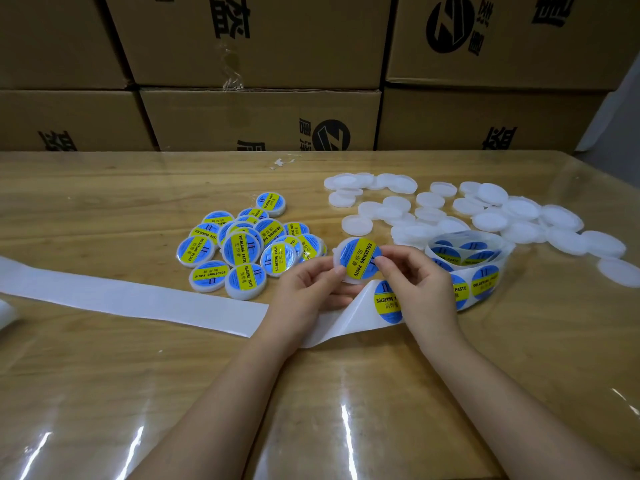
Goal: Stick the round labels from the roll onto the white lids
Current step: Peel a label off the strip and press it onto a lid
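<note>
Holds one lid up, just over the table, near the middle. Has a blue and yellow label on top, a bit closer to the top right, so more white rim at the left and bottom. Pinches the lid with the left hand, thumb on the label's left edge, other fingers under. Pinches the right edge with the right hand, a fingertip on the label, fingers curled.

Looks like pressing the label flat. Could trap a bubble or a wrinkle by pushing the edges down first and not the middle. Could slide it further off to one side with a thumb. Hard to fix after sticking.

Just below: the white strip with the next label, partly hidden by the right hand. Could fold or lift that one by mistake with a wrist. Just to the right: the roll. Behind that, bare lids. To the left, done lids. Could bump either pile with an elbow swing. Far back: boxes.
</note>
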